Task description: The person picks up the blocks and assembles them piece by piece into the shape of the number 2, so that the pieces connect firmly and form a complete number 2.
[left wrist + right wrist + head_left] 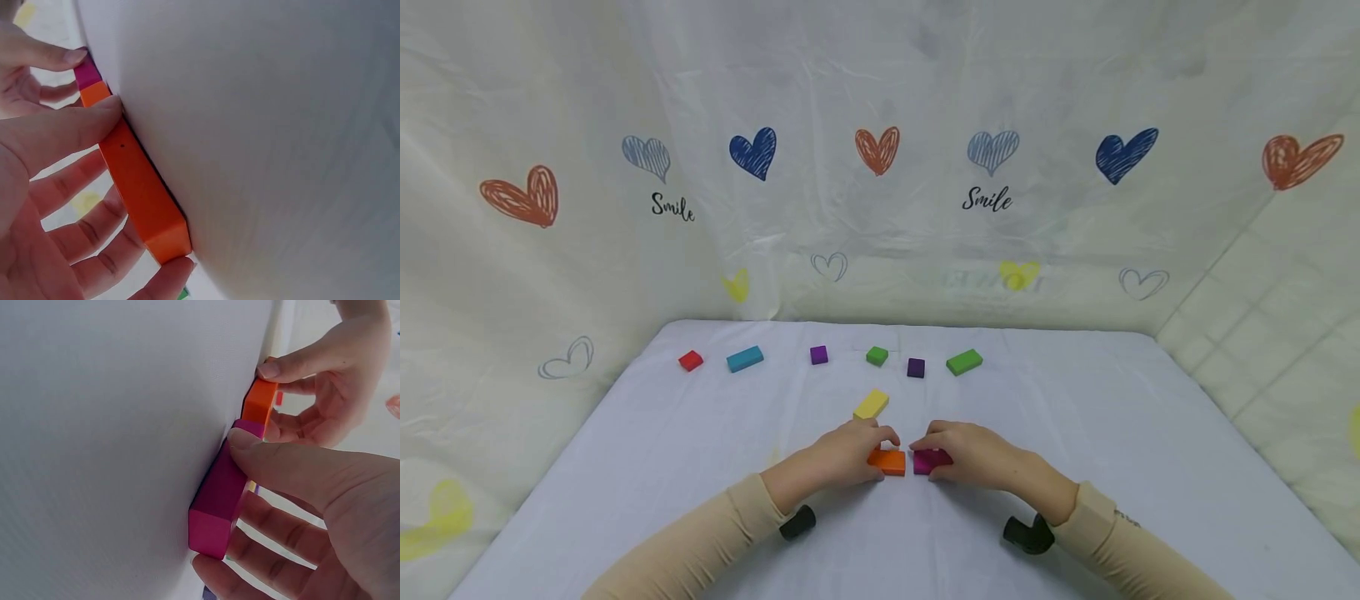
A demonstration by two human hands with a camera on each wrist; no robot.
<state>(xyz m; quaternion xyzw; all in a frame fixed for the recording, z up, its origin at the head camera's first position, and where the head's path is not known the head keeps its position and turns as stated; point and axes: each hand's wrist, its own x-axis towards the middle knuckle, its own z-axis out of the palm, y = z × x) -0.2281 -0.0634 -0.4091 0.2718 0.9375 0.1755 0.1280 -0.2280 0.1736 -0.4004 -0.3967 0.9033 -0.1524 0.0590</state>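
An orange rectangular block [891, 463] lies on the white cloth, and my left hand [842, 454] grips it between thumb and fingers. Opposite it, my right hand [981, 454] holds a magenta block [927, 462] the same way. The two blocks are lined up end to end, with a narrow gap between them in the head view. From the left wrist, the thumb presses the long face of the orange block [140, 181]. In the right wrist view the thumb lies on the magenta block [220, 487]. Just beyond my left fingers is a yellow block [872, 403].
Farther back sits a loose row: a red block [691, 360], a blue block [745, 359], a purple block [818, 355], a small green block [877, 356], a dark purple block [916, 367] and a longer green block [964, 362]. Behind the table hangs a heart-patterned curtain [895, 75].
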